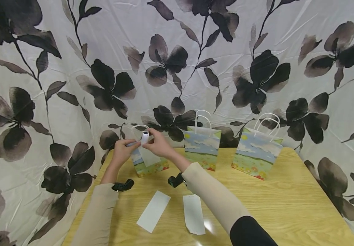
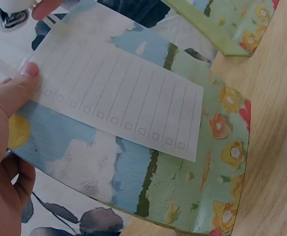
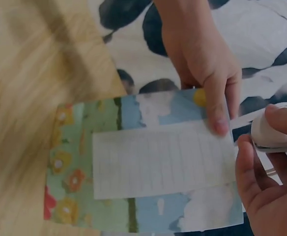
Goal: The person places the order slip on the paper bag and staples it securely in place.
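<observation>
A paper gift bag (image 1: 137, 166) with a painted meadow and sky is lifted near the left back of the table. Lying over its front is a lined checklist slip (image 2: 119, 93) with a column of small boxes. My left hand (image 1: 122, 152) pinches the slip and the bag's top edge together, thumb on the paper. In my right hand (image 1: 160, 146) is a small white stapler (image 3: 276, 129), held beside that top edge. The right wrist view shows the stapler apart from the paper, near the bag's white handle (image 1: 138, 126).
Two matching gift bags stand upright at the back, one in the middle (image 1: 202, 147) and one at the right (image 1: 258, 153). Two white paper slips lie on the wooden table (image 1: 244, 205) in front: a tilted slip (image 1: 153, 211) and a straighter slip (image 1: 194, 215). A floral curtain (image 1: 213, 89) hangs behind.
</observation>
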`<state>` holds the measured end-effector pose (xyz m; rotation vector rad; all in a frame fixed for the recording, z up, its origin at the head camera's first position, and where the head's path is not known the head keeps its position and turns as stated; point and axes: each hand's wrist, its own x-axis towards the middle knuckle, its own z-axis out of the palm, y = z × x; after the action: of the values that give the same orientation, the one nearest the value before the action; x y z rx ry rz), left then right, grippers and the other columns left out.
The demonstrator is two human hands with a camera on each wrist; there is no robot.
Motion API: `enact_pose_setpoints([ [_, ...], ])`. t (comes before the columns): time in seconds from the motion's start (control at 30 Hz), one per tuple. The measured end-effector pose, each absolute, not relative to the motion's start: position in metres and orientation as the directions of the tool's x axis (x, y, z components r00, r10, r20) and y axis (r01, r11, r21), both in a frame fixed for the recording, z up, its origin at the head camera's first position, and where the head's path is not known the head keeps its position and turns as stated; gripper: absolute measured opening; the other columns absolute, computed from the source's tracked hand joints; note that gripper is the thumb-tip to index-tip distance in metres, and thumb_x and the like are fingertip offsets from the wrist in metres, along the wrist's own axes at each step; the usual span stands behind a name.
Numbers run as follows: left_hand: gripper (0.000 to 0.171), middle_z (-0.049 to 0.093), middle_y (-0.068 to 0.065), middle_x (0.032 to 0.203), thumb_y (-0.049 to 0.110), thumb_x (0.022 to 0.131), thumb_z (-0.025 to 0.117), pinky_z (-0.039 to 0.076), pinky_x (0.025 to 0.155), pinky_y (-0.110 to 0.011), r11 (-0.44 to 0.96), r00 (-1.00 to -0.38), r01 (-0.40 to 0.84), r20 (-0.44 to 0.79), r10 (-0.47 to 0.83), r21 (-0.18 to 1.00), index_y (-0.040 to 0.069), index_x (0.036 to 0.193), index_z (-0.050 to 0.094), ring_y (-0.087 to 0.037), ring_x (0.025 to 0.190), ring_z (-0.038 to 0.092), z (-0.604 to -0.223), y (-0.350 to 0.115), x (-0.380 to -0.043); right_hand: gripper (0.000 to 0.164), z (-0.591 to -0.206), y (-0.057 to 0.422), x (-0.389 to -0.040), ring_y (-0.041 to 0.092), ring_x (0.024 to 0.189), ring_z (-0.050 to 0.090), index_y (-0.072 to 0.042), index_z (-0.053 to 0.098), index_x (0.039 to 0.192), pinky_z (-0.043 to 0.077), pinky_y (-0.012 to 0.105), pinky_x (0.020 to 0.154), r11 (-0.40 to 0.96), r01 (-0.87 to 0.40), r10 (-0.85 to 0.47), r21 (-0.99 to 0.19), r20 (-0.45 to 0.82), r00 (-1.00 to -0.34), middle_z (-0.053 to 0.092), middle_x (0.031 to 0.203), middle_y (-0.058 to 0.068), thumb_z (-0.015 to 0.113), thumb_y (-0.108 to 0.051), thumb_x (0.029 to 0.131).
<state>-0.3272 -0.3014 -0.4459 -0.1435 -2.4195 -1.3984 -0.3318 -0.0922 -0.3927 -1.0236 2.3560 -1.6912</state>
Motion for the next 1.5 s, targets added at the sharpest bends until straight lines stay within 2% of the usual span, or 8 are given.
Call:
enact_pose_setpoints([
  [0.13, 0.038, 0.068, -0.021, 0.110, 0.028, 0.086, 0.076, 0.054, 0.079, -0.042, 0.508, -0.934, 0.264, 0.349, -0.078, 0.820, -0.003, 0.108, 0.073, -0.034, 0.099, 0.065, -0.445, -0.302, -0.329, 0.052, -0.388, -0.094, -0.339, 0.018, 0.082, 0.064, -0.002, 0.046, 0.138, 0.050, 0.024, 0.068, 0.268, -0.552, -0.559, -0.789, 0.339, -0.757, 0.059, 0.118, 0.012, 0.069, -0.007, 0.091],
  [0.3, 0.040, 0.067, -0.019, 0.112, 0.031, 0.086, 0.076, 0.053, 0.077, -0.035, 0.514, -0.940, 0.244, 0.331, -0.083, 0.822, -0.003, 0.108, 0.073, -0.033, 0.100, 0.064, -0.449, -0.305, -0.327, 0.059, -0.387, -0.096, -0.344, 0.013, 0.077, 0.067, -0.004, 0.039, 0.143, 0.051, 0.023, 0.065, 0.356, -0.551, -0.606, -0.755, 0.263, -0.751, 0.058, 0.127, 0.015, 0.068, -0.011, 0.093],
  [0.43, 0.037, 0.069, -0.020, 0.107, 0.028, 0.085, 0.078, 0.053, 0.073, -0.029, 0.509, -0.939, 0.232, 0.328, -0.108, 0.829, -0.003, 0.105, 0.074, -0.033, 0.097, 0.065, -0.452, -0.307, -0.322, 0.057, -0.387, -0.100, -0.347, 0.016, 0.072, 0.069, -0.005, 0.038, 0.144, 0.052, 0.024, 0.062, 0.350, -0.528, -0.665, -0.774, 0.191, -0.722, 0.054, 0.133, 0.018, 0.066, -0.014, 0.095],
  [0.57, 0.039, 0.069, -0.020, 0.107, 0.031, 0.086, 0.076, 0.052, 0.071, -0.024, 0.501, -0.936, 0.247, 0.337, -0.097, 0.830, -0.002, 0.107, 0.074, -0.033, 0.096, 0.065, -0.455, -0.306, -0.324, 0.054, -0.388, -0.101, -0.351, 0.019, 0.073, 0.070, -0.009, 0.039, 0.142, 0.052, 0.026, 0.059, 0.358, -0.492, -0.670, -0.793, 0.149, -0.728, 0.053, 0.135, 0.016, 0.065, -0.014, 0.095],
  [0.87, 0.033, 0.070, -0.019, 0.102, 0.028, 0.086, 0.076, 0.052, 0.069, -0.024, 0.482, -0.929, 0.253, 0.349, -0.120, 0.839, -0.001, 0.103, 0.075, -0.030, 0.092, 0.066, -0.456, -0.303, -0.323, 0.045, -0.390, -0.105, -0.360, 0.022, 0.076, 0.069, -0.008, 0.042, 0.136, 0.052, 0.028, 0.056, 0.343, -0.492, -0.694, -0.800, 0.136, -0.707, 0.055, 0.132, 0.016, 0.063, -0.013, 0.096],
  [1.13, 0.033, 0.071, -0.018, 0.101, 0.027, 0.085, 0.077, 0.052, 0.067, -0.023, 0.495, -0.925, 0.247, 0.356, -0.136, 0.833, -0.001, 0.103, 0.075, -0.028, 0.089, 0.067, -0.453, -0.300, -0.323, 0.043, -0.397, -0.105, -0.365, 0.015, 0.075, 0.064, -0.005, 0.043, 0.134, 0.051, 0.026, 0.062, 0.398, -0.522, -0.714, -0.754, 0.102, -0.693, 0.056, 0.127, 0.013, 0.062, -0.016, 0.097],
  [1.37, 0.031, 0.071, -0.016, 0.099, 0.026, 0.084, 0.079, 0.051, 0.065, -0.021, 0.490, -0.918, 0.250, 0.366, -0.155, 0.835, 0.001, 0.101, 0.076, -0.026, 0.086, 0.067, -0.453, -0.300, -0.324, 0.043, -0.398, -0.106, -0.366, 0.018, 0.100, 0.057, -0.002, 0.046, 0.129, 0.046, 0.029, 0.082, 0.439, -0.676, -0.751, -0.592, 0.172, -0.638, 0.058, 0.119, 0.010, 0.068, -0.012, 0.093],
  [1.5, 0.033, 0.070, -0.017, 0.101, 0.028, 0.084, 0.078, 0.051, 0.066, -0.023, 0.495, -0.919, 0.252, 0.366, -0.148, 0.831, 0.000, 0.102, 0.076, -0.029, 0.089, 0.066, -0.454, -0.300, -0.325, 0.044, -0.402, -0.106, -0.367, 0.016, 0.093, 0.063, -0.003, 0.047, 0.129, 0.050, 0.026, 0.076, 0.431, -0.639, -0.729, -0.637, 0.172, -0.663, 0.058, 0.122, 0.012, 0.069, -0.014, 0.092],
])
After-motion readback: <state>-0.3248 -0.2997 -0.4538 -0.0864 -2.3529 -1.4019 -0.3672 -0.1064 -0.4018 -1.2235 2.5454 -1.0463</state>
